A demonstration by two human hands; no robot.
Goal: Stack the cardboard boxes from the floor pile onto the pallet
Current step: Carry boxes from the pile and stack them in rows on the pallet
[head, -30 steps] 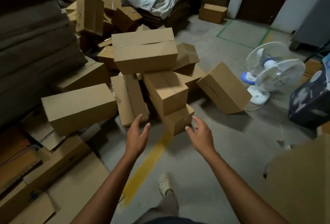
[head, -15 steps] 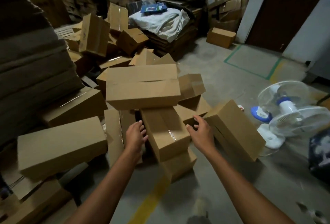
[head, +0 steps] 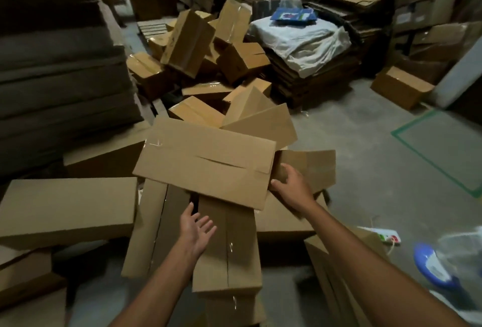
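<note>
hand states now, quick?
Left hand: open, palm up, holding nothing.
Right hand: gripping the top box at its right end.

Dim storeroom, grey concrete floor (head: 365, 149)

Matt brown cardboard boxes (head: 206, 165) with glossy clear tape, rough grey concrete floor (head: 365, 159), crumpled white cloth (head: 300, 42)

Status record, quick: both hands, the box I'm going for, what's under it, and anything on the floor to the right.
target: top box, tilted across the pile
left hand: open, palm up, below its near edge
right hand: at its right end, grip unclear
underneath: long box
floor right: fan, blurred
</note>
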